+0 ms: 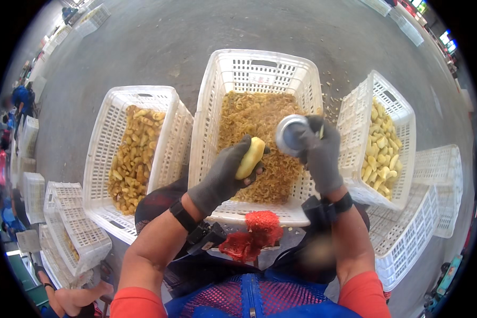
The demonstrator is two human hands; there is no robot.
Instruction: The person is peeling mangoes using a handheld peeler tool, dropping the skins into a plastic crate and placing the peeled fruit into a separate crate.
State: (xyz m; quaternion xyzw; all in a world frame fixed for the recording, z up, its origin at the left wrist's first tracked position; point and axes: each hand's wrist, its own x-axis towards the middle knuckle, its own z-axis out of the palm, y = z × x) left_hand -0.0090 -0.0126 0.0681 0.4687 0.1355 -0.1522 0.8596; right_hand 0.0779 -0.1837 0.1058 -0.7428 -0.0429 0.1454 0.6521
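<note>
My left hand [222, 172], in a grey glove, is wrapped round a smooth, pale yellow, oblong piece of produce [250, 158]. Its exact kind I cannot tell. My right hand [322, 153], gloved too, grips a round, silver-rimmed metal tool [290, 135], held to the right of the piece and apart from it. Both hands are over a white plastic crate [259, 56] heaped with yellow-brown peelings [259, 114]. To the left, a white crate [95, 159] holds browner, rough-skinned pieces [135, 159]. In the right-hand crate [408, 132] lie pale, smooth pieces [380, 151].
A red, crumpled net-like bundle [252, 236] is at the near edge of the middle crate. More white crates stand at lower left [77, 228] and lower right [408, 233]. Scraps are scattered on the grey floor [159, 47]. Another person's arm [74, 297] shows at lower left.
</note>
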